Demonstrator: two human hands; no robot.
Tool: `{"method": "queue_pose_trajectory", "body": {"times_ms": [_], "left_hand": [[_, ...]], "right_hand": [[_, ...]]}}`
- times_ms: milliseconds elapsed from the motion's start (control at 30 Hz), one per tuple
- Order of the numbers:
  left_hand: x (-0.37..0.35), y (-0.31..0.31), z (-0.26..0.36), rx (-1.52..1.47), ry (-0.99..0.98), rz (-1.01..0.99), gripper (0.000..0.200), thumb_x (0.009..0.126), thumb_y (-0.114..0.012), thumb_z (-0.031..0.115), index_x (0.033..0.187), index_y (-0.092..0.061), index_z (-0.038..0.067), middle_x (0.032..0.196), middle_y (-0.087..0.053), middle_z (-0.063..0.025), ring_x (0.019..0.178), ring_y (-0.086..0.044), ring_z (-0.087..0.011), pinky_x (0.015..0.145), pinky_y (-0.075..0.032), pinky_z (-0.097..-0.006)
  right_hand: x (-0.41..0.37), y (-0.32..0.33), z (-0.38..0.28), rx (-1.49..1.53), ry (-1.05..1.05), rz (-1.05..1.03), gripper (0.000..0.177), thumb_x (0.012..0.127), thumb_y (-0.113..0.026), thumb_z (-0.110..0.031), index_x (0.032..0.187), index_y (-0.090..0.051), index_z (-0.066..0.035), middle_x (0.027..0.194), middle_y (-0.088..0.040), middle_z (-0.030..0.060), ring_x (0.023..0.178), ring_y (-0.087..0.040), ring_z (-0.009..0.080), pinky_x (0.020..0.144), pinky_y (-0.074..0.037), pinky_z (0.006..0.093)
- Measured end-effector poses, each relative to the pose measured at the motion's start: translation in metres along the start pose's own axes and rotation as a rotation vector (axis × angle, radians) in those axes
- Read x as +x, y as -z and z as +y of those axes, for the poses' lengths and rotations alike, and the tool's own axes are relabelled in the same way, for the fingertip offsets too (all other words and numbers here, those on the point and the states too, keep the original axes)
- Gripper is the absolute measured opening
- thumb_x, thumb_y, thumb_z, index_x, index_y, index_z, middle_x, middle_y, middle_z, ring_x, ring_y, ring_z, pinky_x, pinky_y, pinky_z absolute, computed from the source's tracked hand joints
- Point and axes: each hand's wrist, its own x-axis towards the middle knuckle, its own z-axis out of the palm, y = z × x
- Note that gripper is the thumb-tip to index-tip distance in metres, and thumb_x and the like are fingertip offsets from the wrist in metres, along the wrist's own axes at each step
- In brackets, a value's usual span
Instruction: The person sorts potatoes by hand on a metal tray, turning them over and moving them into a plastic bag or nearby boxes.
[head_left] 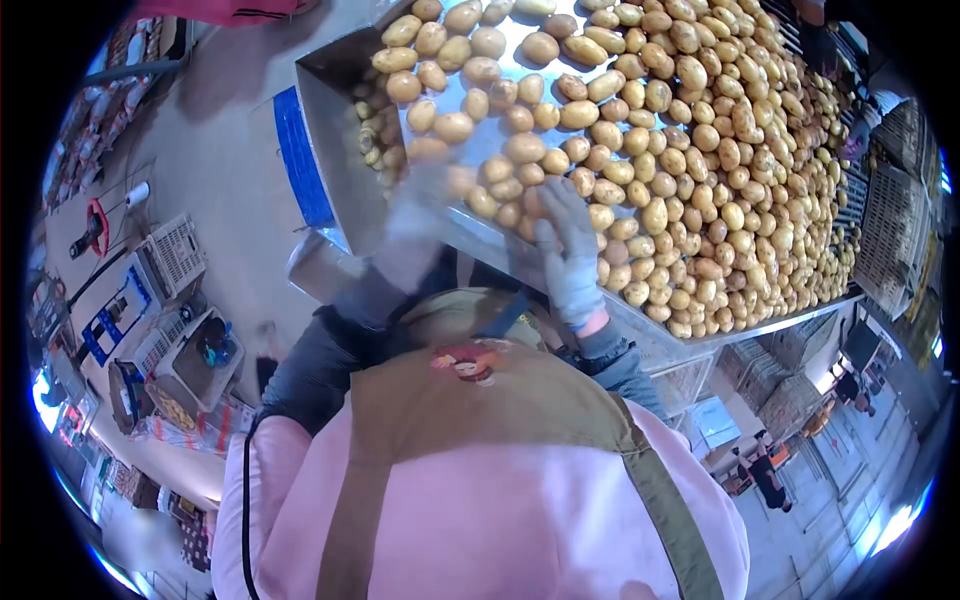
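Observation:
Many potatoes (pixel 730 160) cover a metal sorting table (pixel 510 65). My left hand (pixel 415 215), in a pale glove, is smeared by motion over the table's near left edge, beside the chute; its fingers cannot be made out. A blurred potato (pixel 460 181) lies close to its fingertips. My right hand (pixel 569 245), in a grey-white glove, reaches over the near edge, its fingers bent against a brownish potato (pixel 533 202). Whether it grips that potato is unclear. More potatoes lie in the metal chute (pixel 345 130) at the table's left end.
Blue tape (pixel 303 160) marks the chute's outer wall. Plastic crates (pixel 175 255) and a white tub (pixel 200 360) stand on the floor at left. Stacked crates (pixel 890 235) are at the far right. A person's gloved hand (pixel 857 140) shows beyond the table; other people are at lower right.

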Motion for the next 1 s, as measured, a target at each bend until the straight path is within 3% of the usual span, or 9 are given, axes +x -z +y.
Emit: {"method": "queue_pose_trajectory", "body": {"times_ms": [233,333,367,467,600,700,800,867,1000], "left_hand": [[-0.006,-0.031,0.003,0.586,-0.206,-0.384,0.044,0.097,-0.059,0.017,0.139,-0.054,0.004,0.140,-0.056,-0.0182,0.130,-0.053,-0.0354,0.111,-0.041,-0.0444],[-0.015,0.027,-0.022,0.599,-0.221,-0.355,0.030,0.091,-0.066,0.012,0.120,-0.065,0.006,0.121,-0.066,-0.0127,0.116,-0.061,-0.0337,0.102,-0.046,-0.0469],[-0.016,0.036,-0.023,0.625,-0.144,-0.351,0.029,0.091,-0.067,0.012,0.120,-0.066,0.007,0.117,-0.067,-0.0128,0.112,-0.062,-0.0333,0.101,-0.047,-0.0460],[0.015,0.045,-0.007,0.561,-0.019,-0.046,0.021,0.093,-0.062,0.016,0.112,-0.069,0.010,0.105,-0.068,-0.0106,0.101,-0.063,-0.0331,0.089,-0.050,-0.0461],[0.100,0.016,0.008,0.621,-0.177,-0.070,0.039,0.092,-0.067,0.021,0.129,-0.062,0.010,0.112,-0.067,-0.0153,0.107,-0.063,-0.0344,0.093,-0.050,-0.0433],[0.131,-0.035,-0.017,0.974,-0.158,-0.363,0.053,0.084,-0.070,0.020,0.135,-0.056,0.015,0.122,-0.062,-0.0163,0.107,-0.063,-0.0357,0.092,-0.051,-0.0458],[0.128,-0.044,-0.003,1.047,-0.074,-0.397,0.045,0.084,-0.069,0.020,0.128,-0.059,0.015,0.114,-0.063,-0.0152,0.105,-0.064,-0.0343,0.090,-0.052,-0.0456],[0.108,-0.031,-0.020,0.953,-0.126,-0.339,0.039,0.085,-0.069,0.019,0.122,-0.061,0.016,0.106,-0.061,-0.0132,0.099,-0.064,-0.0325,0.084,-0.052,-0.0463],[0.083,0.001,-0.013,0.771,-0.043,-0.231,0.027,0.089,-0.068,0.016,0.116,-0.067,0.012,0.107,-0.066,-0.0131,0.098,-0.065,-0.0314,0.084,-0.053,-0.0411]], "right_hand": [[-0.073,0.077,0.011,-0.323,-0.024,0.020,0.030,0.081,-0.068,0.000,0.110,-0.068,-0.006,0.102,-0.068,0.0129,0.089,-0.067,0.0289,0.077,-0.054,0.0332],[-0.180,0.147,0.062,-0.203,-0.503,-0.391,0.021,0.092,-0.064,-0.014,0.111,-0.068,-0.005,0.095,-0.069,0.0089,0.076,-0.066,0.0213,0.061,-0.050,0.0316],[-0.215,0.166,0.085,0.177,-1.097,-0.464,0.024,0.095,-0.064,-0.022,0.112,-0.067,-0.006,0.090,-0.070,0.0069,0.066,-0.064,0.0189,0.051,-0.047,0.0313],[-0.303,0.191,0.157,0.270,-1.342,0.381,0.046,0.097,-0.065,-0.040,0.128,-0.064,-0.006,0.087,-0.069,0.0041,0.069,-0.063,0.0176,0.055,-0.052,0.0317],[-0.199,0.205,0.094,-0.810,-1.259,0.081,0.038,0.094,-0.072,-0.028,0.118,-0.070,0.002,0.098,-0.073,0.0093,0.090,-0.068,0.0202,0.082,-0.054,0.0309],[-0.128,0.144,0.050,-0.090,-0.565,0.606,0.021,0.089,-0.068,-0.003,0.109,-0.073,0.002,0.096,-0.073,0.0057,0.083,-0.066,0.0166,0.078,-0.053,0.0309],[-0.039,0.070,0.015,-0.006,-0.229,0.242,0.040,0.088,-0.068,-0.006,0.127,-0.064,-0.003,0.131,-0.061,0.0164,0.129,-0.053,0.0314,0.106,-0.044,0.0411],[0.003,0.016,0.020,-0.639,0.027,0.129,0.053,0.084,-0.070,-0.015,0.135,-0.059,-0.005,0.140,-0.054,0.0173,0.136,-0.046,0.0370,0.113,-0.037,0.0470],[0.047,-0.015,0.024,-0.517,0.385,-0.034,0.056,0.080,-0.070,-0.017,0.133,-0.056,-0.004,0.136,-0.055,0.0192,0.131,-0.047,0.0411,0.113,-0.034,0.0520]]}}
